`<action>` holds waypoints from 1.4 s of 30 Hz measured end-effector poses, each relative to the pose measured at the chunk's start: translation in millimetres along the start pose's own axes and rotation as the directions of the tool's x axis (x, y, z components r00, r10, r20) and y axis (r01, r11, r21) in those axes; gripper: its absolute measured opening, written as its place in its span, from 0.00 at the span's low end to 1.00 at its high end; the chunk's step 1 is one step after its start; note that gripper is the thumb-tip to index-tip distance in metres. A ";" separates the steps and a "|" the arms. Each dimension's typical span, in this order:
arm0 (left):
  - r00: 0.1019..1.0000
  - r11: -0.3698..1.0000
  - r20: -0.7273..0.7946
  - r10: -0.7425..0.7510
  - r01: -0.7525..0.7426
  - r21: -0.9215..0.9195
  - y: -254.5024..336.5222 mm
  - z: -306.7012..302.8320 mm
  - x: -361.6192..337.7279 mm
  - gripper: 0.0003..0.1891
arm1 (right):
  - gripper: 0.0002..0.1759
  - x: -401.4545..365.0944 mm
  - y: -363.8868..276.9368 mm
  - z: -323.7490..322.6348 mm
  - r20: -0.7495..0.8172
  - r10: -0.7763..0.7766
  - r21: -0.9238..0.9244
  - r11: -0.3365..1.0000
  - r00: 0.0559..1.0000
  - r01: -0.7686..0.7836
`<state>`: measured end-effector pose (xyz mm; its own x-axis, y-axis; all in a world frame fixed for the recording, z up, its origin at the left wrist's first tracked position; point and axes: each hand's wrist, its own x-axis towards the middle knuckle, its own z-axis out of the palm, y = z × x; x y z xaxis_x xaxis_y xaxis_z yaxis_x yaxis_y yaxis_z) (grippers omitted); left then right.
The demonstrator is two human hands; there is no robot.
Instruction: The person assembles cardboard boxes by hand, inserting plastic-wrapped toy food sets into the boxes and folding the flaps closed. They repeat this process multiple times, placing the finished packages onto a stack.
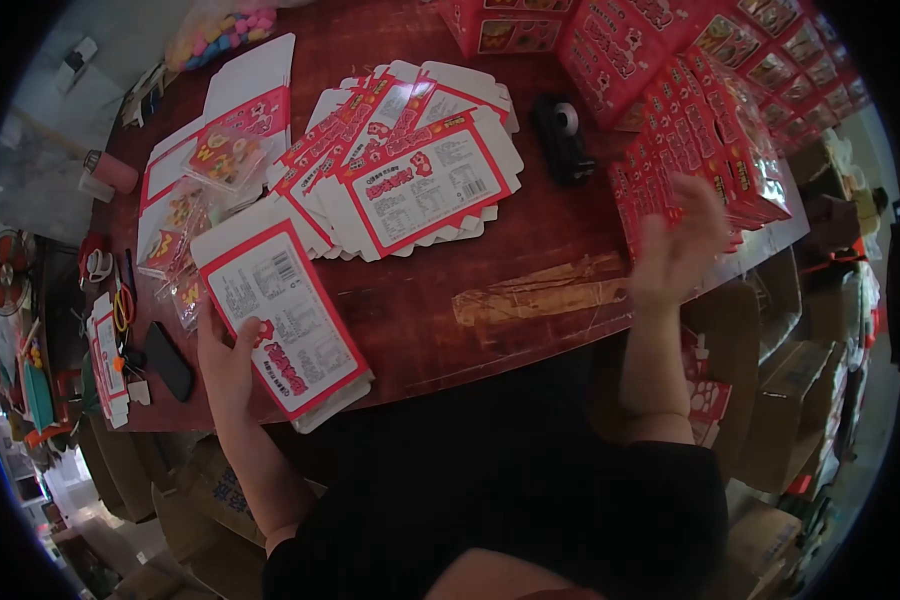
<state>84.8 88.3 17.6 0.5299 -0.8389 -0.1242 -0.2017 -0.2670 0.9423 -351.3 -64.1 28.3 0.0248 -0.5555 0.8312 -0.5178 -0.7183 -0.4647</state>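
My left hand [226,362] grips the near-left edge of a red-and-white printed carton [290,315], its thumb lying on top. The carton's printed panel faces up, and its near end reaches past the table edge. On the right, my right hand [678,245] is raised with thumb and fingers apart, a little blurred, and holds nothing. It overlaps the front of a stack of filled red boxes [670,150] in this view. Beyond the held carton lies a fanned pile of flat cartons [430,185]. Clear packets of candy [232,158] rest on more cartons at the left.
A black tape dispenser [562,140] stands beside the box stack. At the left are a black phone [168,362], yellow-handled scissors [123,308] and a pink bottle [115,170]. Brown tape [540,292] covers part of the red table [420,340]. Cardboard boxes [785,410] stand below right.
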 end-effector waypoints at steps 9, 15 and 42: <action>0.811 0.925 0.455 0.369 -0.370 -0.090 7.1 107.1 -6.4 0.60 | 0.43 -43.8 -70.1 143.9 0.709 0.293 0.327 0.669 0.641 -0.667; 0.916 0.939 0.234 0.326 -0.284 -0.194 -10.1 133.9 7.8 0.24 | 0.21 -59.5 -58.5 153.7 0.760 0.355 0.396 0.411 0.545 -0.821; 0.800 0.886 0.381 0.464 -0.416 -0.205 22.5 121.6 17.1 0.15 | 0.09 -38.8 -36.6 161.6 0.758 0.502 0.481 -0.001 0.416 -0.877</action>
<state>-10.8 10.4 -1.1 0.0166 -0.9755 0.2196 -0.2309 0.2099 0.9501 -195.1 -84.0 -36.2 0.3990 -0.9092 -0.1192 0.3905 0.2861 -0.8750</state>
